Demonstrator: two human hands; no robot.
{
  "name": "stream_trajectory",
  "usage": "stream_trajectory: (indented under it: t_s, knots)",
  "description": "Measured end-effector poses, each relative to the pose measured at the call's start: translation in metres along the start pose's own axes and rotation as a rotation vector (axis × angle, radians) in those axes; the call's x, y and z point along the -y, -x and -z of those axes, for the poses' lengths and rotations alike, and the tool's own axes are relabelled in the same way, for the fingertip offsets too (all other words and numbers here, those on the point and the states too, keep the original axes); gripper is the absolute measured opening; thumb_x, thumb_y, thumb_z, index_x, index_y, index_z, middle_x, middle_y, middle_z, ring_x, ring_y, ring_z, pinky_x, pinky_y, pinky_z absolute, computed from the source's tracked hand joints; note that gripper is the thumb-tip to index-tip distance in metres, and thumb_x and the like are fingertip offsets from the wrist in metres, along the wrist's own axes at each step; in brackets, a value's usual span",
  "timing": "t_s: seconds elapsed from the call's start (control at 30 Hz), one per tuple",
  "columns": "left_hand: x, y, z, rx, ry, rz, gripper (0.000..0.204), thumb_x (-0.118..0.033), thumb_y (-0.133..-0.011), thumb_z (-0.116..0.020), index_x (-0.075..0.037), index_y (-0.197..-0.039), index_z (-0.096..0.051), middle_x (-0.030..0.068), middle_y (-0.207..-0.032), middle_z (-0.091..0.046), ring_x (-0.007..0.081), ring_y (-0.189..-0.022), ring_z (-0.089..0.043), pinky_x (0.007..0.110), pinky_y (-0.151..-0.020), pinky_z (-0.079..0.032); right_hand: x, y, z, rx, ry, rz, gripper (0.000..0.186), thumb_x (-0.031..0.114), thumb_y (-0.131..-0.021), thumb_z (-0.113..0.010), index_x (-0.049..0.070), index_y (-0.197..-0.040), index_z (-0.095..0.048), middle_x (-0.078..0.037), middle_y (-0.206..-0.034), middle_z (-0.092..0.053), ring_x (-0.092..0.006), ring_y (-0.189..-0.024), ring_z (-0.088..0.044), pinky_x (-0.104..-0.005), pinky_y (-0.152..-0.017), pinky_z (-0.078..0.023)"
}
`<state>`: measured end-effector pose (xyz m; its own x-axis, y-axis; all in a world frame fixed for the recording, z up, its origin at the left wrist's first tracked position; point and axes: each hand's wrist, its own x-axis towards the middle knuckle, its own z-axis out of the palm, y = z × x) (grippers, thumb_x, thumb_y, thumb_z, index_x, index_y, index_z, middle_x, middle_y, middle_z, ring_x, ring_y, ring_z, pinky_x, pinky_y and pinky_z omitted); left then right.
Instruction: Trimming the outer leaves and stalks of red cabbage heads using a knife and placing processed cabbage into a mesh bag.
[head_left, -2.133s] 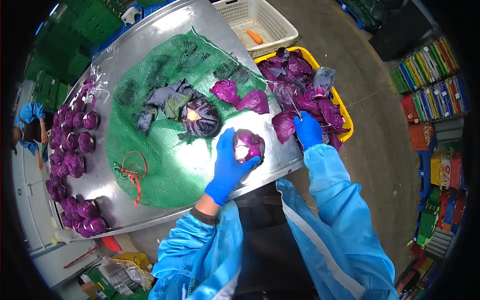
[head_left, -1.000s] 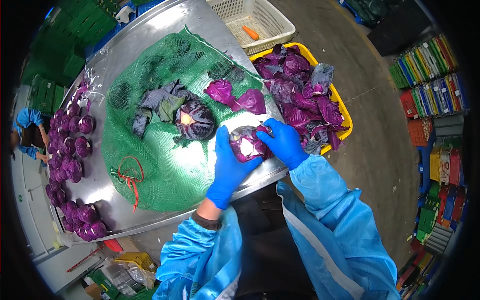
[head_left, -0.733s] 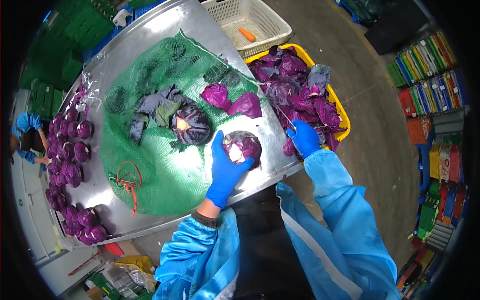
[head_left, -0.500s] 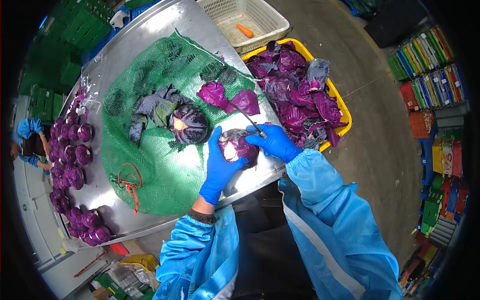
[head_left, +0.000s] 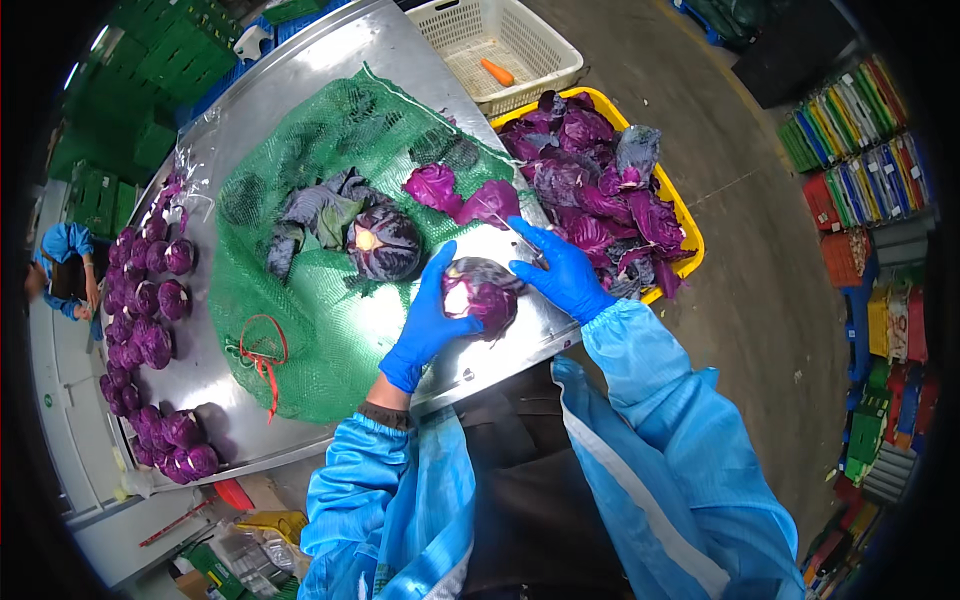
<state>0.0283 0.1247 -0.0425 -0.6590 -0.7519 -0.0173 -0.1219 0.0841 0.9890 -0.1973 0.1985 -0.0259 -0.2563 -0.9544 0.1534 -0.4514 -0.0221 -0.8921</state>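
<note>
Head view shows us a round purple cabbage head (head_left: 482,295) resting near the front edge of the shiny steel table (head_left: 300,90), directly in front of our body and between both hands. Our left hand (head_left: 428,318), in a blue glove, cups the cabbage from the left, fingers curled round its side and its pale cut stem facing that palm. Our right hand (head_left: 562,270) sits just to the right of the cabbage, fingers closed round what looks like a small knife (head_left: 522,240), its tip above the cabbage's upper right. Just beyond the right hand is the yellow plastic crate (head_left: 688,225) filled with loose purple leaves.
</note>
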Motion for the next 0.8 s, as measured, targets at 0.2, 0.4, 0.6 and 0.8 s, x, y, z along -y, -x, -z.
stream_trajectory:
  t_s: [0.2,0.4,0.6,0.8]
  knots:
    - [-0.02,0.009,-0.042,-0.285,-0.322,0.107,0.121,-0.037,-0.055,-0.091,0.01,-0.144,-0.024,0.0291,-0.14,-0.038,0.0386,-0.132,-0.038,0.043,-0.11,-0.034,0.025,-0.001,-0.001,0.324,0.153,-0.138,0.051,0.033,-0.084,-0.072,0.008,-0.127,-0.06,-0.018,-0.121,-0.064,-0.0279,-0.105,-0.065,-0.0374,-0.091,-0.05]
    - [-0.027,0.01,-0.057,-0.317,-0.602,0.105,0.116,-0.038,-0.058,-0.089,0.01,-0.141,-0.026,0.0309,-0.137,-0.04,0.044,-0.126,-0.043,0.046,-0.104,-0.039,0.025,0.008,0.016,0.257,0.309,-0.274,0.061,0.04,-0.088,-0.067,0.011,-0.139,-0.049,-0.019,-0.119,-0.064,-0.0316,-0.103,-0.066,-0.0393,-0.088,-0.052]
    - [-0.037,0.006,-0.055,-0.251,-0.616,0.19,0.115,-0.043,-0.06,-0.087,0.008,-0.142,-0.026,0.0292,-0.138,-0.04,0.0426,-0.127,-0.042,0.046,-0.102,-0.041,0.042,-0.004,-0.008,0.381,0.386,-0.256,0.06,0.053,-0.092,-0.053,0.011,-0.135,-0.051,-0.019,-0.11,-0.066,-0.0346,-0.095,-0.066,-0.0452,-0.08,-0.052]
    - [-0.028,0.001,-0.049,-0.288,-0.614,0.242,0.113,-0.043,-0.061,-0.087,0.005,-0.144,-0.027,0.0255,-0.136,-0.043,0.0382,-0.124,-0.048,0.042,-0.102,-0.042,0.024,-0.031,-0.016,0.325,0.413,-0.238,0.047,0.049,-0.092,-0.055,0.012,-0.119,-0.065,-0.017,-0.105,-0.068,-0.0356,-0.096,-0.065,-0.0432,-0.083,-0.051]
